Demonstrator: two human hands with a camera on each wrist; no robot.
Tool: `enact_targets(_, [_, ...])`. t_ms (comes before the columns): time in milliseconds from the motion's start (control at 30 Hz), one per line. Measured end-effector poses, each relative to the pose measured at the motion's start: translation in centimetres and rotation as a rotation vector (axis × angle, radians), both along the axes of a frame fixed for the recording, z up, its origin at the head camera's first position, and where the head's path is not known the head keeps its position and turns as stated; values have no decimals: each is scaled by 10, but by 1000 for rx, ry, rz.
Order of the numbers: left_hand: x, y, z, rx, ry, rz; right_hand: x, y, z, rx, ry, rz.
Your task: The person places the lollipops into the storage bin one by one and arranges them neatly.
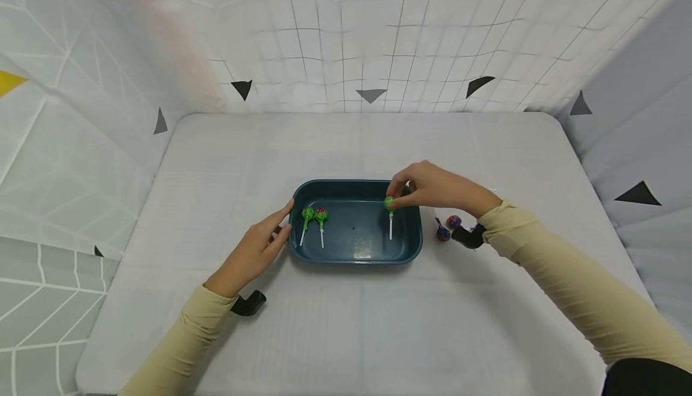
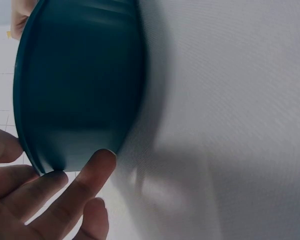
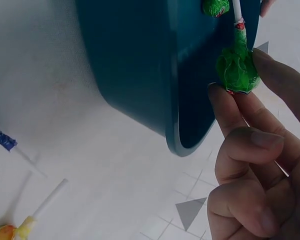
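Note:
My right hand (image 1: 432,187) pinches a green-wrapped lollipop (image 3: 237,70) by its candy end, between thumb and fingertips. In the head view its white stick points toward me, over the right part of a dark teal plastic tray (image 1: 354,228). Two more green lollipops, one (image 1: 307,214) beside the other (image 1: 321,216), lie in the tray's left part with sticks toward me. At the tray's left end is my left hand (image 1: 254,253), with extended fingers touching the rim and outer wall. The left wrist view shows those fingertips (image 2: 104,159) against the teal wall.
Right of the tray, purple-wrapped lollipops (image 1: 443,232) lie on the white-covered table (image 1: 335,330), partly hidden by the right wrist's black camera (image 1: 469,237). The right wrist view also shows an orange-and-yellow lollipop (image 3: 21,227) there. White patterned cloth walls (image 1: 346,41) stand behind and beside the table.

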State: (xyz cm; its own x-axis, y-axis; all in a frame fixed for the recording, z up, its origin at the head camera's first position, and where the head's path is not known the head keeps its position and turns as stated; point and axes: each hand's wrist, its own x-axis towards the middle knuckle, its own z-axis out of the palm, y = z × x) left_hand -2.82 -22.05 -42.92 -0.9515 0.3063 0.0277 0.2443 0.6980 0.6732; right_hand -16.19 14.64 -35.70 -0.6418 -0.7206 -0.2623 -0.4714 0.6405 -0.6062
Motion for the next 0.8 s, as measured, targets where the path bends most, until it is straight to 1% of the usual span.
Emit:
enact_targets(333, [-1,0,0,-1,-17,0,-1,-10,-2,1,-3,17])
enact_targets(600, [-2,0,-1,2,-2,2,-3,-19,-5,13,18,58])
enact_targets(800, [-1,0,0,8,-4,0,-4,-28,-9,20,25,68])
